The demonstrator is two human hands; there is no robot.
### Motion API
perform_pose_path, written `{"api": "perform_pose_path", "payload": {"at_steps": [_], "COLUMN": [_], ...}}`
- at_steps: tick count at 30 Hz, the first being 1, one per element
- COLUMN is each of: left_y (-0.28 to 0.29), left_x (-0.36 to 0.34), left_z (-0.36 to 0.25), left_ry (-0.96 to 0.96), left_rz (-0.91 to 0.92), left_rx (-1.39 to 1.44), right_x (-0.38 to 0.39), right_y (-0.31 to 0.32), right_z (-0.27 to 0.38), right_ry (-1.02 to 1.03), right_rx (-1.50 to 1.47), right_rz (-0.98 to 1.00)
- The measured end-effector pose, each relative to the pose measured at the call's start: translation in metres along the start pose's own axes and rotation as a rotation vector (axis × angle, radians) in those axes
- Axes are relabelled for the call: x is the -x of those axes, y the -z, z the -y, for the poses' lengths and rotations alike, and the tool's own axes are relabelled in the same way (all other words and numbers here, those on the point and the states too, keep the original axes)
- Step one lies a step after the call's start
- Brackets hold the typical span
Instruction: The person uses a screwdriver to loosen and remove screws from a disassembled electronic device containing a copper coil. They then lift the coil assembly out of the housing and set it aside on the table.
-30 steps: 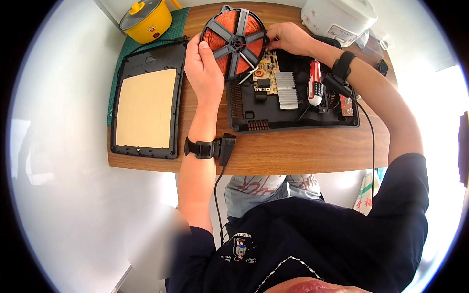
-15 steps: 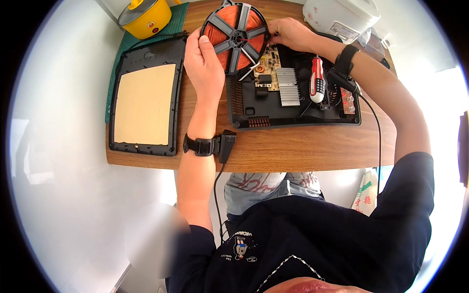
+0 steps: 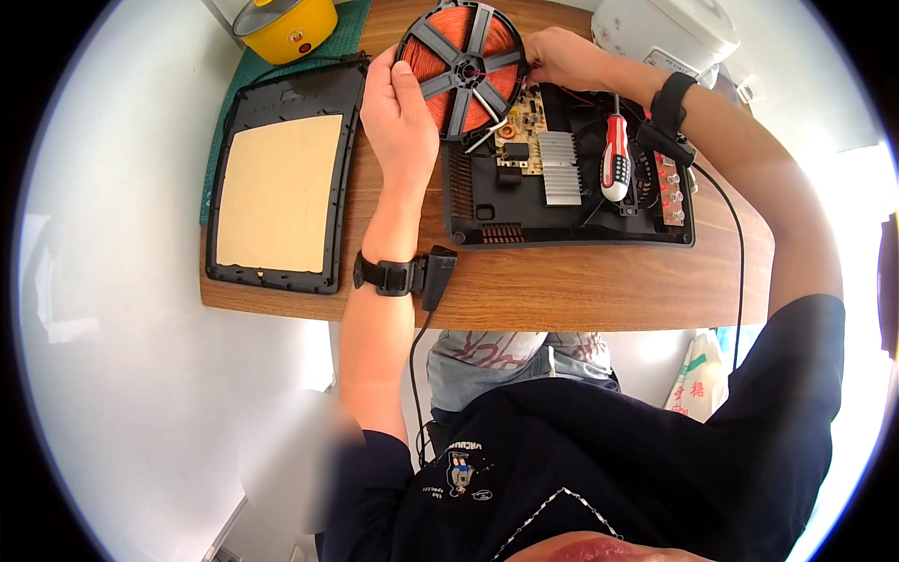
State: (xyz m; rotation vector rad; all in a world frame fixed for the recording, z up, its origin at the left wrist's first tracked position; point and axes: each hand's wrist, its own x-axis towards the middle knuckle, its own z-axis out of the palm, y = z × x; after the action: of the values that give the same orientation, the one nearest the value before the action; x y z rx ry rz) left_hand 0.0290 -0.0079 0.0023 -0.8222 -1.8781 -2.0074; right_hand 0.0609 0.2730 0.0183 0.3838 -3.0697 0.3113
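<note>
My left hand (image 3: 401, 112) grips the left rim of a round copper induction coil (image 3: 463, 71) with a black spoked frame, its thumb lying on the edge. The coil is held tilted above the left back part of an opened black cooktop base (image 3: 552, 230). White leads hang from the coil's underside. My right hand (image 3: 567, 58) is at the coil's right edge, its fingers closed; what they pinch is hidden. Below the hands are a circuit board (image 3: 529, 116) and a silver heat sink (image 3: 560, 169). A red and white screwdriver (image 3: 615, 159) lies across the base.
A black cover panel (image 3: 217, 225) with a cream sheet (image 3: 283, 195) lies at left, partly on a green cutting mat (image 3: 212, 178). A yellow pot (image 3: 298, 33) and a white rice cooker (image 3: 660, 28) stand at the back. A cable (image 3: 740, 253) trails from my right wrist over the wooden table (image 3: 524, 290).
Everything on the table sits slightly differently in the picture as the view shifted a little. The coil stays in my left hand, and my right hand remains at its edge.
</note>
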Motion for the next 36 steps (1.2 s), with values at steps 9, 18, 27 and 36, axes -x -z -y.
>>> {"api": "perform_pose_path", "payload": {"at_steps": [9, 18, 27, 36], "left_y": [0.000, 0.001, 0.000, -0.002], "left_x": [-0.001, 0.000, 0.000, 0.001], "left_z": [0.004, 0.000, 0.001, 0.000], "left_ry": [-0.028, -0.025, -0.025, -0.051], "left_rz": [-0.003, -0.001, -0.009, -0.032], "left_rx": [-0.009, -0.024, -0.006, -0.021], "right_x": [0.003, 0.004, 0.008, 0.009], "right_y": [0.002, 0.004, 0.008, 0.003], "right_z": [0.007, 0.009, 0.010, 0.002], "right_ry": [-0.020, 0.003, 0.040, 0.097], "right_rx": [-0.001, -0.013, 0.068, 0.038], "right_rz": [-0.004, -0.008, 0.012, -0.046]}}
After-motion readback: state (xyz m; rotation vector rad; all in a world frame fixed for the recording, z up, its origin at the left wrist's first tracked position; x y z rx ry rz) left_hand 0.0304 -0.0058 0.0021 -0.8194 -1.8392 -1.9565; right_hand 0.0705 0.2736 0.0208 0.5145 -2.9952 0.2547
